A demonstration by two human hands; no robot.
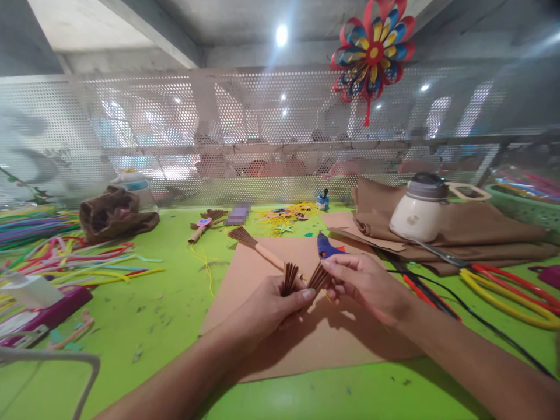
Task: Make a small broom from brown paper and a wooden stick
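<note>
Left of frame: loose pipe cleaners (100,262) on the green tabletop (153,344). Centre: brush-like piece (268,255), brown end fanned, partly over a tan cardboard sheet (236,291). Lower centre: left hand (275,303) pinches a brown pleated bundle (290,278), its thumb reaching the base of a second pleated bundle (319,275). Whether the two join cannot be told. Blue glue gun (329,246) lies just beyond. Right hand (367,280), right of centre, pinches the second bundle's upper part between thumb and fingers.

Technique (judgement): hold folds firmly at the base, keep edges flush, work pleats with light fingertip pressure, keep knuckles off the glue gun.
</note>
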